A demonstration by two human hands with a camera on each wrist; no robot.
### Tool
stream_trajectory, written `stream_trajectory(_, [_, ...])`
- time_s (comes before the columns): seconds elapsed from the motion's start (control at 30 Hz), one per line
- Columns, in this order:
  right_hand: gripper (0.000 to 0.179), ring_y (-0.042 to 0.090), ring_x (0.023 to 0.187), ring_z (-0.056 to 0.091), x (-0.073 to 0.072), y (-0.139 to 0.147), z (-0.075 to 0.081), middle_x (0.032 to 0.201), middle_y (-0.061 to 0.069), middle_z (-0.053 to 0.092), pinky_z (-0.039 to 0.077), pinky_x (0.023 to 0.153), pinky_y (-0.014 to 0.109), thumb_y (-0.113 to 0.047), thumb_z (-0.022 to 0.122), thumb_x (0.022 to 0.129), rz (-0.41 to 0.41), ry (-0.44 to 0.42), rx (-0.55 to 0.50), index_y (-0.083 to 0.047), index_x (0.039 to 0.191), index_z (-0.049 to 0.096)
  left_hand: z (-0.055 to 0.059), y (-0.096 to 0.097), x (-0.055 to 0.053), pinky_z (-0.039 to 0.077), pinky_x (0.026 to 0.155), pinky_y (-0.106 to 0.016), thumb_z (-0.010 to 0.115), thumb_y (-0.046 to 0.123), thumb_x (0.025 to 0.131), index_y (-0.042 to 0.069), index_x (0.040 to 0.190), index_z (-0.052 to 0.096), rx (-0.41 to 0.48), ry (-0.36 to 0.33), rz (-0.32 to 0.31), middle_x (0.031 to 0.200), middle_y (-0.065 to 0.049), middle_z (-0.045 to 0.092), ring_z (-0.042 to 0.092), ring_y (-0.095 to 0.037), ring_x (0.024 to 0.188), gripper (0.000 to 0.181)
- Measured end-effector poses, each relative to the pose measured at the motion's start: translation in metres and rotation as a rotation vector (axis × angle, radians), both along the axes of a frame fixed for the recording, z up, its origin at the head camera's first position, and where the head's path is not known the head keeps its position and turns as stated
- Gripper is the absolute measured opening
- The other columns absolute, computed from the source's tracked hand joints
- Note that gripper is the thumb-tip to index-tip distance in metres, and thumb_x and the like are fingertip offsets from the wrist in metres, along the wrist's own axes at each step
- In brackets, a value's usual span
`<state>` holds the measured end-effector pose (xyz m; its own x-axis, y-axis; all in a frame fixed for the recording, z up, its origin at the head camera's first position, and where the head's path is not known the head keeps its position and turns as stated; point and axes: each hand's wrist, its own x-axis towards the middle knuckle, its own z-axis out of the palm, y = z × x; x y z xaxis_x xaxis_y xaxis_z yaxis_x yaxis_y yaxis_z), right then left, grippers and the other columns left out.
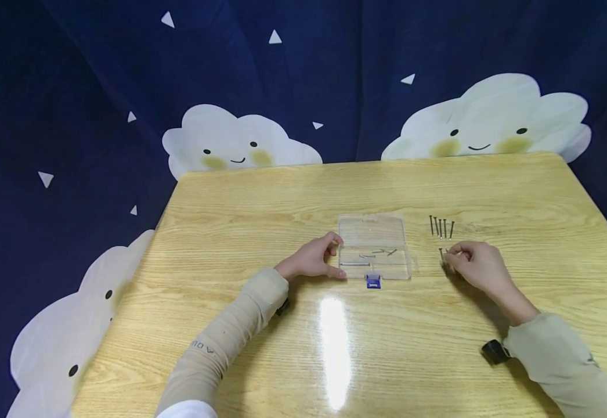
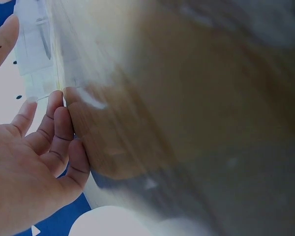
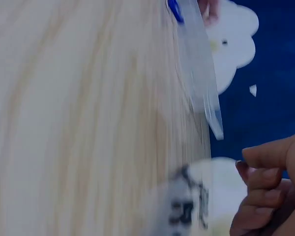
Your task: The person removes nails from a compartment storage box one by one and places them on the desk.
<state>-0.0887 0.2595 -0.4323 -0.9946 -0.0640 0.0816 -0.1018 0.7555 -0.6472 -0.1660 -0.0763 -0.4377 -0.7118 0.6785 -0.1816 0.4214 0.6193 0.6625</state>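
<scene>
A clear plastic box [image 1: 400, 268] lies with its lid [image 1: 371, 230] folded back. Inside it are several thin metal screws [image 1: 354, 264], one longer than the others. My left hand [image 1: 314, 257] holds the box's left end, thumb by the front corner and fingers toward the hinge; in the left wrist view the fingers [image 2: 54, 123] touch its edge. To the right, my right hand [image 1: 478, 264] pinches a small screw, mostly hidden by the fingertips, just above the table. Beside those fingertips another dark screw [image 1: 441, 254] lies on the tabletop.
Several dark screws [image 1: 440, 227] lie in a row behind my right hand. A blue latch [image 1: 373, 282] sticks out from the box's front. The wooden table [image 1: 262, 197] backs onto a dark blue cloth [image 1: 303, 75] with clouds.
</scene>
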Motion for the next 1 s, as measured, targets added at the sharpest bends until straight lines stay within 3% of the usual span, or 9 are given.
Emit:
stream_trajectory(0.3, [0.006, 0.004, 0.041, 0.032, -0.008, -0.050, -0.007, 0.048, -0.006, 0.042, 0.030, 0.042, 0.024, -0.009, 0.072, 0.077, 0.077, 0.205, -0.092, -0.003, 0.078, 0.071, -0.001, 0.000, -0.001, 0.034, 0.064, -0.022, 0.077, 0.029, 0.073, 0.006, 0.121, 0.042, -0.009, 0.005, -0.005, 0.090, -0.003, 0.050, 0.041, -0.011, 0.069, 0.064])
stream_trajectory(0.5, [0.009, 0.004, 0.049, 0.031, -0.020, -0.076, -0.012, 0.056, -0.008, 0.042, 0.029, 0.046, 0.023, -0.005, 0.077, 0.069, 0.186, 0.326, -0.094, -0.005, 0.077, 0.072, -0.001, 0.000, -0.001, 0.035, 0.067, -0.022, 0.077, 0.030, 0.073, 0.006, 0.121, 0.042, -0.018, 0.004, 0.001, 0.091, -0.003, 0.050, 0.042, -0.013, 0.074, 0.064])
stream_trajectory(0.73, [0.009, 0.007, 0.055, 0.037, -0.026, -0.102, -0.012, 0.065, -0.008, 0.047, 0.033, 0.048, 0.024, -0.008, 0.078, 0.069, 0.304, 0.304, -0.074, -0.006, 0.076, 0.074, -0.001, 0.000, -0.001, 0.035, 0.067, -0.022, 0.078, 0.029, 0.072, 0.007, 0.120, 0.042, -0.011, 0.009, 0.012, 0.090, -0.002, 0.050, 0.043, -0.014, 0.075, 0.064])
stream_trajectory(1.0, [0.008, 0.009, 0.058, 0.039, -0.027, -0.117, -0.017, 0.066, -0.006, 0.048, 0.033, 0.049, 0.024, -0.011, 0.077, 0.071, 0.330, 0.279, 0.017, -0.007, 0.078, 0.074, -0.001, 0.000, 0.000, 0.036, 0.069, -0.023, 0.078, 0.031, 0.072, 0.009, 0.121, 0.043, -0.032, 0.008, 0.025, 0.092, -0.001, 0.050, 0.046, -0.015, 0.079, 0.064])
